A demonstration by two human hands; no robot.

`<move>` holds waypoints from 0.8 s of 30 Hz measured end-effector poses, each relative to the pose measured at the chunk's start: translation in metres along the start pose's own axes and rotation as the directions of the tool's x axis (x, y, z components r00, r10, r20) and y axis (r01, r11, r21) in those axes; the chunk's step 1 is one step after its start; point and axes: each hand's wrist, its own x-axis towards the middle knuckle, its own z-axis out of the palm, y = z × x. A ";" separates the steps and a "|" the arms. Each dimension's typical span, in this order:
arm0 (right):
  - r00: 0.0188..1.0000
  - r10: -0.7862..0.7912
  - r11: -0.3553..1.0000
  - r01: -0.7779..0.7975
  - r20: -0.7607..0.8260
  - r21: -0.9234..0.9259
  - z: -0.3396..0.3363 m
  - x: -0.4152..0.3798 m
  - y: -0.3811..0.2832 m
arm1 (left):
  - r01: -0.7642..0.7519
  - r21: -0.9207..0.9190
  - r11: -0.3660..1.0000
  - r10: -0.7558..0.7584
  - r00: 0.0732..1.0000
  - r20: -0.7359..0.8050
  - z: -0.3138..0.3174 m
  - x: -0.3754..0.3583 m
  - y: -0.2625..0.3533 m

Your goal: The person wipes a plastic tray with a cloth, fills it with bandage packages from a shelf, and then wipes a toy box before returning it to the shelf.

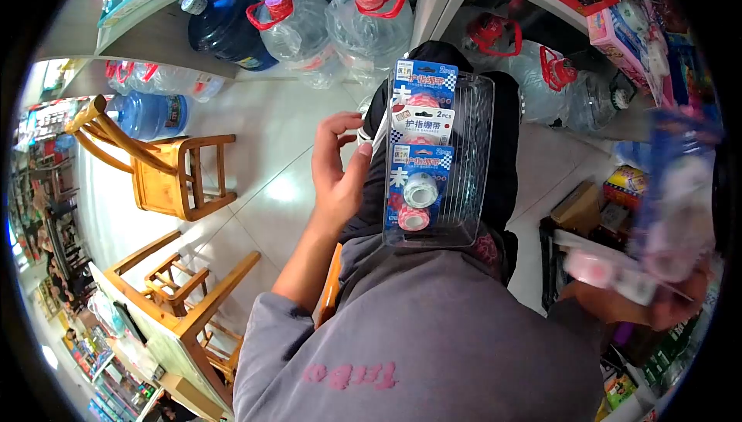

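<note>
A clear plastic tray (479, 159) rests on my lap, with a column of overlapping carded finger bandages along its left side. The near blue card (421, 161) carries one pale and one pink tape roll; a white card (421, 124) and another blue card (427, 74) lie beyond it. My left hand (340, 165) is just left of the tray, thumb and fingers apart and curved. A small white thing shows by its fingertips; I cannot make out what it is. Far right, my right hand (680, 298) grips finger bandage packs (676, 205), blue and white, smeared by motion.
Large water jugs (371, 28) with red handles stand under the shelves ahead. A wooden chair (166, 175) and wooden stools (178, 279) are on the left. Boxes (580, 205) and goods crowd the floor and shelving at right, close to my right arm.
</note>
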 end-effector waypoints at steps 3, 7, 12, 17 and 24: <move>0.909 0.037 0.945 -0.167 0.414 0.281 0.030 0.001 -0.003 | -0.032 0.055 0.998 0.030 0.999 0.046 0.006 0.022 0.008; 0.739 0.181 0.910 -0.376 0.649 0.174 0.082 0.022 -0.010 | -0.162 0.299 0.941 0.116 0.979 0.165 0.023 0.064 0.020; 0.695 0.239 0.907 -0.409 0.678 0.099 0.102 0.026 0.007 | -0.384 0.516 0.766 0.152 0.887 0.435 0.034 0.111 0.023; 0.703 0.187 0.948 -0.313 0.687 0.062 0.099 0.042 0.030 | -0.433 0.488 0.758 0.185 0.860 0.474 0.038 0.115 0.026; 0.648 0.010 0.979 -0.162 0.762 0.125 0.111 0.073 0.056 | -0.492 0.505 0.709 0.298 0.858 0.418 0.038 0.089 0.033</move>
